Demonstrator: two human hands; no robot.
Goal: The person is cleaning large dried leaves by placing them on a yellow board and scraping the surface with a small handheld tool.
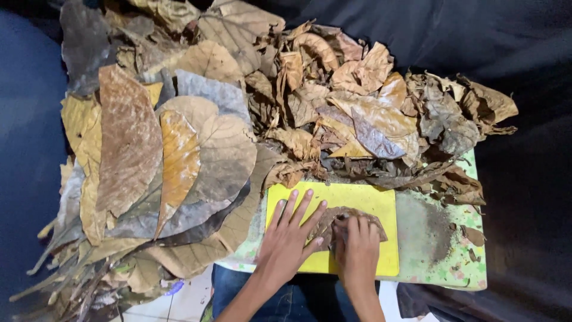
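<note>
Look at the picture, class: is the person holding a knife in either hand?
No: both the left hand and the right hand press bare and flat on a dry brown leaf lying on the yellow board.

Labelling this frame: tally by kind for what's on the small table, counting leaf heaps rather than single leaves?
Yellow board: 1
Leaf under the hands: 1
Flat leaf stack: 1
Crumpled leaf heap: 1
Brown powder patch: 1
Hands: 2, left hand, right hand
Total: 7

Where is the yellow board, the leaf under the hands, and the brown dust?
Yellow board (pixel 369 200): head view, bare top edge.
Leaf (pixel 342 213): head view, upper part showing above the hands.
Brown dust (pixel 438 229): head view, middle of the pile.
</note>
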